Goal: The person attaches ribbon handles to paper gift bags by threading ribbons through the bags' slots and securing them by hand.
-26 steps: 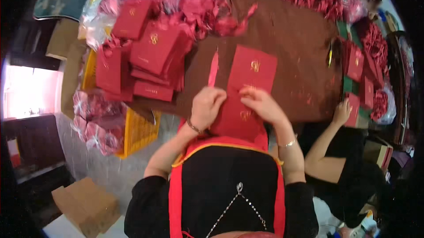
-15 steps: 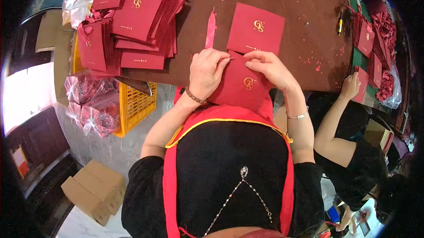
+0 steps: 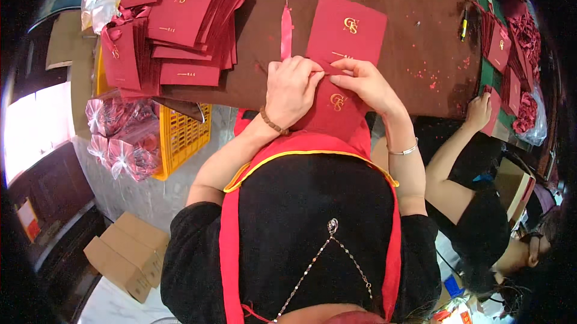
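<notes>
Red gold-emblem paper bags (image 3: 180,18) stacked left; brown cartons (image 3: 126,255) on floor.

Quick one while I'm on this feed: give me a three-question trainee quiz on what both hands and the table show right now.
1. True or false: both the left hand and the right hand are on the dark red paper bag at the edge of the brown table.
2. Which lies between the stack of red bags and the flat red bag? A) a pink ribbon strip B) scissors C) a cup
3. What colour is the crate below the table edge?

Key: 1 true; 2 A; 3 yellow.
</notes>
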Demonstrator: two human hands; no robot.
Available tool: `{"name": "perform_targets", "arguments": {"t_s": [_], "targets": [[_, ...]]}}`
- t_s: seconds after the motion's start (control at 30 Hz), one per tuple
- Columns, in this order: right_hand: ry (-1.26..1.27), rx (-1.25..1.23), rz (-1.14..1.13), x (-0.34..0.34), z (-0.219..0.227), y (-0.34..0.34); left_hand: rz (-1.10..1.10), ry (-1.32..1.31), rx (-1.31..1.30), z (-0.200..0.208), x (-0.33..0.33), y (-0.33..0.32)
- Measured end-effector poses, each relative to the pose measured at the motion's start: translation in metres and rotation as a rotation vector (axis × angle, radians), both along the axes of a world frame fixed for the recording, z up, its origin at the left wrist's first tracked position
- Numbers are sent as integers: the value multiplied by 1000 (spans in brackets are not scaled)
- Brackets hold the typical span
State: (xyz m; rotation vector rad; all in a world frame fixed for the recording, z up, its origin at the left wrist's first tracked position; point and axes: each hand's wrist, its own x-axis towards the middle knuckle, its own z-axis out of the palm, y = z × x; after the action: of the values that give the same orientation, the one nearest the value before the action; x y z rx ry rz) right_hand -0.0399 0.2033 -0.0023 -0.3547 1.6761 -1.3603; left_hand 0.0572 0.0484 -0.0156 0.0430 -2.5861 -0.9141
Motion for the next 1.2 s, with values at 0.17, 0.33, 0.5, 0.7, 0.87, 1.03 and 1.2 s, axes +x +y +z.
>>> {"name": "perform_targets", "arguments": {"t_s": [0.17,0.33,0.5,0.7,0.87,1.03,1.2], "targets": [[51,0,-18,2,-1,1,-3,-24,-25,0,-2,2],[89,-13,-19,2,-2,7,38,-62,-31,5,0,10],[137,-18,-53,5,-9,7,-100,-18,-161,7,-11,5],[409,-17,107,2,-15,-5,-124,34,-204,3,-3,-4],[275,91,21,5,-6,6,-110,38,-115,-5,-10,3],[462,144,30,8,-4,3,-133,94,-400,-2,-10,8],[469,146,54,7,11,-5,-156,60,-428,13,-18,6]]}}
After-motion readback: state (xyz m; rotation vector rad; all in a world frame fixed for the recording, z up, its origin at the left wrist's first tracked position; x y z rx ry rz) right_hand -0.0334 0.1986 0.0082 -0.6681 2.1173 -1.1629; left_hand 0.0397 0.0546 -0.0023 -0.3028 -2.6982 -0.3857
